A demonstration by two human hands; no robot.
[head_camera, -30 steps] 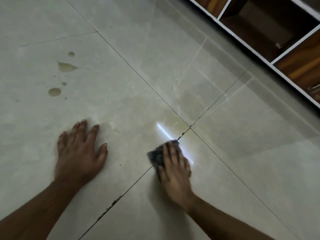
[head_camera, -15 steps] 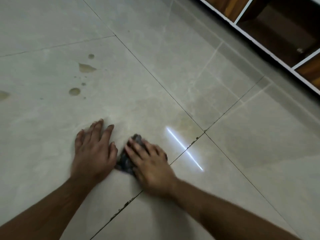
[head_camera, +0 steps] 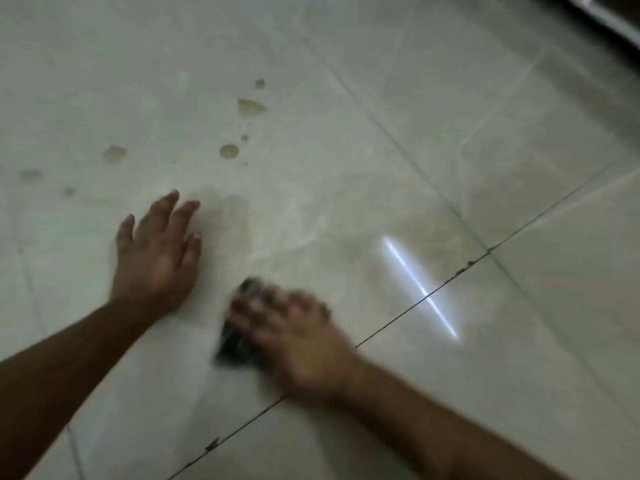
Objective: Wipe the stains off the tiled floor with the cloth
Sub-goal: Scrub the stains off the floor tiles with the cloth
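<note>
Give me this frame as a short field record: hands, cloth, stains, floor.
left hand: flat on the floor, fingers spread, holding nothing
right hand: pressed on the cloth, motion-blurred
cloth: dark, bunched, partly under the fingers
stains: several yellowish spots beyond the left hand, not wiped
floor: pale glossy tiles, dark grout line, bright light streak

**Light streak and shelving edge**

A bright white streak of reflected light slants across a dark grout line, which carries small dark specks near the tile corner. At the top right corner, a white-framed edge of furniture shows above a dark strip, too cropped to identify further.
</note>
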